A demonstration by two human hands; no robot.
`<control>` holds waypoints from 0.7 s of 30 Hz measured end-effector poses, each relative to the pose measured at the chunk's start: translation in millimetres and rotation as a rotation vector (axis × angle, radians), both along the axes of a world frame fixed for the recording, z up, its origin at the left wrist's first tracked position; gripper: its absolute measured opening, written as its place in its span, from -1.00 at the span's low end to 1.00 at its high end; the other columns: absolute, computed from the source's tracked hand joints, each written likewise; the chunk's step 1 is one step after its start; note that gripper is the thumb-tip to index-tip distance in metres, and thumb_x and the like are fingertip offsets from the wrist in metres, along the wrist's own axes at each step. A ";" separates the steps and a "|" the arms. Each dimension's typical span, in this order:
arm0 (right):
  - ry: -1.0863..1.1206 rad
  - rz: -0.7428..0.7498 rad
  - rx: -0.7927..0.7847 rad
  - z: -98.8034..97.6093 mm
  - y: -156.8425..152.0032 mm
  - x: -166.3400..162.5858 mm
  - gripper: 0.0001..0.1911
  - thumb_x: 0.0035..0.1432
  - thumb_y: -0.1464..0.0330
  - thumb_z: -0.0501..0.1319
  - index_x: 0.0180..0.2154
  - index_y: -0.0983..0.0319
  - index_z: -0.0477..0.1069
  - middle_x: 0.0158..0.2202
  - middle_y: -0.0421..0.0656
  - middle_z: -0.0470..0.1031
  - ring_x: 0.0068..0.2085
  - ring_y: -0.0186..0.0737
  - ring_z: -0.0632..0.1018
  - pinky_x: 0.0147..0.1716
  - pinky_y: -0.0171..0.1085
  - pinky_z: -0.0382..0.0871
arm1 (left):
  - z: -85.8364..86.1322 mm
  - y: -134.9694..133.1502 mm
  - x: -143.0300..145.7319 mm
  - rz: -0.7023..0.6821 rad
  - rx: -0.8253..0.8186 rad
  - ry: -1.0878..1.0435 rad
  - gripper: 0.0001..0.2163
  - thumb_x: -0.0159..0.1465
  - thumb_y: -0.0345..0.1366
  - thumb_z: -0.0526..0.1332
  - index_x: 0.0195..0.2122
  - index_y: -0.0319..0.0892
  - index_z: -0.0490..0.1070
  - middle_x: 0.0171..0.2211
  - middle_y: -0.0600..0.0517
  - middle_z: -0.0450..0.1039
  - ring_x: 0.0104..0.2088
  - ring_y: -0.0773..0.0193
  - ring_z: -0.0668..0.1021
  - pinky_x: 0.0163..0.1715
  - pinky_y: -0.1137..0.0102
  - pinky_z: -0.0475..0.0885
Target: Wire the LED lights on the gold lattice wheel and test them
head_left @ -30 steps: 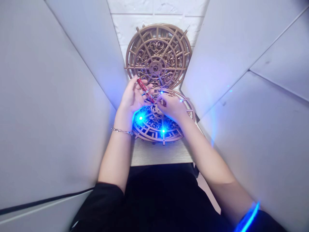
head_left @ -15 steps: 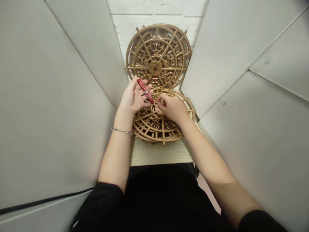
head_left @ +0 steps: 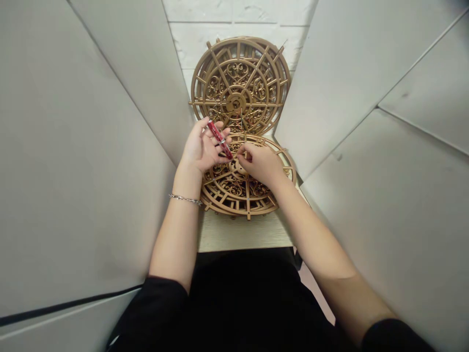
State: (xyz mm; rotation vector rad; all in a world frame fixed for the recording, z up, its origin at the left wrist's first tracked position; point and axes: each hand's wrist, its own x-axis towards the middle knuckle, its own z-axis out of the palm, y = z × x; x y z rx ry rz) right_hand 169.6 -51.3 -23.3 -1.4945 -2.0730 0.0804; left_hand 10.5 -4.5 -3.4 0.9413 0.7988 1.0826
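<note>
Across the fingers of my left hand [head_left: 196, 149], palm turned up, lies a slim red pen-shaped tube [head_left: 220, 140] with a silver band. My thumb steadies its upper end, and its lower end slants towards my right hand [head_left: 262, 164]. That right hand is closed in a pinch close to the tube's tip; whatever the fingertips hold is too small to make out. Both hands are above a flat-lying gold openwork disc [head_left: 248, 205] with spokes, rings and scrollwork, near its hub. More discs appear to lie under it.
Several similar gold discs [head_left: 230, 103] lean upright against a white brick-patterned wall [head_left: 200, 32] behind. A pale wooden tabletop [head_left: 244, 234] shows at the front. Tall light panels [head_left: 120, 122] close in on the left, with others [head_left: 366, 195] on the right.
The red tube has shifted slightly down and left in my left hand. My right hand keeps nearly the same place and pinch. The discs have not moved.
</note>
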 end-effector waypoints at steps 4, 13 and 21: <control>0.059 0.003 0.034 0.7 -1.7 0.3 -0.80 0.09 0.30 0.00 -0.36 0.19 0.36 -0.54 -0.23 0.37 -0.52 -0.36 0.29 -0.50 -0.35 0.02 | 0.9 -2.2 1.0 0.022 0.035 -0.004 -0.70 0.10 -0.06 0.01 -0.28 -0.13 0.34 -0.36 0.00 0.47 -0.37 0.25 0.53 -0.39 0.31 0.41; 0.353 -0.219 0.075 4.0 17.7 30.7 -0.69 0.15 0.29 -0.13 -0.31 0.25 0.34 -0.45 -0.18 0.34 -0.40 -0.34 0.34 -0.40 -0.35 0.17 | -1.0 0.4 -1.3 0.023 0.024 -0.004 -0.74 0.09 -0.09 -0.01 -0.44 -0.14 0.32 -0.38 -0.02 0.46 -0.35 0.18 0.53 -0.42 0.27 0.39; 0.294 -0.327 0.054 -3.3 30.0 58.9 -0.71 0.09 0.28 -0.03 -0.34 0.24 0.41 -0.42 -0.14 0.44 -0.38 -0.27 0.41 -0.36 -0.30 0.20 | -0.2 0.9 -0.4 0.073 0.055 0.000 -0.76 0.11 -0.09 -0.02 -0.47 -0.15 0.27 -0.42 0.01 0.44 -0.34 0.22 0.52 -0.42 0.30 0.39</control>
